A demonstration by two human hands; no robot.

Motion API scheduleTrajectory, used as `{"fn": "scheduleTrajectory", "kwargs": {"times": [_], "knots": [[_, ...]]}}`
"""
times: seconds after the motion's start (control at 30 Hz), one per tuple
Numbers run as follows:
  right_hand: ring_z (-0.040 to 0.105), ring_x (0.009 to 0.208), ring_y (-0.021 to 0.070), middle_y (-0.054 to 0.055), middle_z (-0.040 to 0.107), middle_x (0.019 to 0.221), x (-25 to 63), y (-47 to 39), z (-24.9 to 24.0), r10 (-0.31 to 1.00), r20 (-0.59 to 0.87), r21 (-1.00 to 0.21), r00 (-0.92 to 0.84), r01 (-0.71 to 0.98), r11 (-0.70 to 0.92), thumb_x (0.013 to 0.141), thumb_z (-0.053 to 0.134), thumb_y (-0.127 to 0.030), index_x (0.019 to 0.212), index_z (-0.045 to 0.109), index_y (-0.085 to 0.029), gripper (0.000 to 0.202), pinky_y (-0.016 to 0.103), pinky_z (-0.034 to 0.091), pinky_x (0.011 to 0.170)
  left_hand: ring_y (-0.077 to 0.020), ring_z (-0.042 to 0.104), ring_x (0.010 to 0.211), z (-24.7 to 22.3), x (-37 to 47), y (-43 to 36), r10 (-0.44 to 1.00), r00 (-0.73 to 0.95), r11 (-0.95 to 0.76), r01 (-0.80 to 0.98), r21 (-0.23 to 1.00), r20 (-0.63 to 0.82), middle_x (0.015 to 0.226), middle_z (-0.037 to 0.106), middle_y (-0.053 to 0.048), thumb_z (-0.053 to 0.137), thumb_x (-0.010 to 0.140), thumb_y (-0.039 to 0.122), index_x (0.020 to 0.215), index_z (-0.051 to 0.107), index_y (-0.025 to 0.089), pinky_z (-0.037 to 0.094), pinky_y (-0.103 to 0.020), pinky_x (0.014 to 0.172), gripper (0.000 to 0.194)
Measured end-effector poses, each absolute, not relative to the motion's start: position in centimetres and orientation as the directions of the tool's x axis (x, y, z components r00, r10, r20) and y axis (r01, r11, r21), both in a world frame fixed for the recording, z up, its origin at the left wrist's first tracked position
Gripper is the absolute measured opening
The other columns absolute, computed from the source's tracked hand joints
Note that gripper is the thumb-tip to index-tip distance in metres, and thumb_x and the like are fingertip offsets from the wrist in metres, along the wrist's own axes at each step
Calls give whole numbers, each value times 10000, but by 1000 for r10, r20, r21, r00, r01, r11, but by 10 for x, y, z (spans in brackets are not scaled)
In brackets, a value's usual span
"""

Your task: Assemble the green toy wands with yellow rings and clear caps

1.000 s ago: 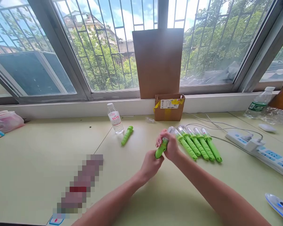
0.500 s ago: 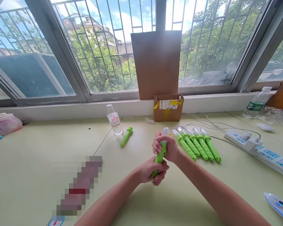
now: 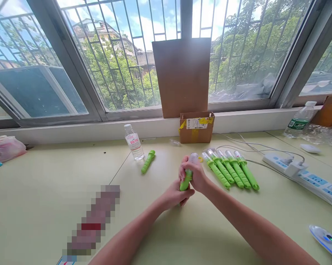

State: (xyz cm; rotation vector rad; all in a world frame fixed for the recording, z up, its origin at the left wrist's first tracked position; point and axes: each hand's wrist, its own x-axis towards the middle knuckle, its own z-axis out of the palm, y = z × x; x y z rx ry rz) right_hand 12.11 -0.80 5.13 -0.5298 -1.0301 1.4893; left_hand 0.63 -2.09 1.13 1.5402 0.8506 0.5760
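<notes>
Both hands are on one green stick with a clear top (image 3: 186, 182), held above the table in front of me. My left hand (image 3: 177, 193) is closed round its lower part, below the other hand. Wrapped round the upper part near the clear cap is my right hand (image 3: 195, 173). To the right lie several green sticks with clear tops (image 3: 232, 169), side by side and slanted. A single green stick without a clear top (image 3: 148, 162) rests to the left, beside a water bottle (image 3: 134, 142).
A small cardboard box (image 3: 196, 133) stands at the back of the table (image 3: 143, 235), before a brown board (image 3: 182, 77). Cables and a white power strip (image 3: 306, 175) lie at the right. A second bottle (image 3: 300, 119) and a pink bag (image 3: 7, 147) sit at the far edges.
The held stick has tilted, and its lower end is now higher and more hidden in my hands. My left hand has moved up a little, closer to my right hand.
</notes>
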Motion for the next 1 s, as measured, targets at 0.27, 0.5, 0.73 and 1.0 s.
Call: {"fn": "scheduleTrajectory", "kwargs": {"times": [0.27,0.5,0.73,1.0], "knots": [[413,360,98,-69,471,405,128,-13,66,850,220,-807,-478,-579,-117,680,561,-215,592,436,-211,152,224,358,397,-40,230,328,21,10,-37,516,806,433,46,900,-290,379,280,96,594,645,264,544,272,205,144,-175,333,343],[429,361,102,-56,499,402,121,-9,58,953,261,-819,-154,-558,134,702,549,-212,598,448,-208,145,223,352,406,-41,195,426,19,21,-31,968,249,-80,351,933,-11,448,229,76,494,655,169,520,258,190,134,-215,408,273],[420,347,103,-59,507,397,119,-13,53,933,226,-852,-279,-521,50,671,569,-202,617,464,-207,119,221,342,381,-68,356,380,10,9,-26,740,654,103,121,987,-158,438,406,46,571,664,270,548,400,177,283,-224,401,226],[398,367,95,-79,459,424,129,-17,62,768,165,-780,-619,-559,-283,704,543,-211,612,427,-217,148,224,371,396,-50,277,332,21,13,-46,448,855,545,-32,838,-259,385,312,67,585,649,264,499,293,189,221,-188,332,337]]}}
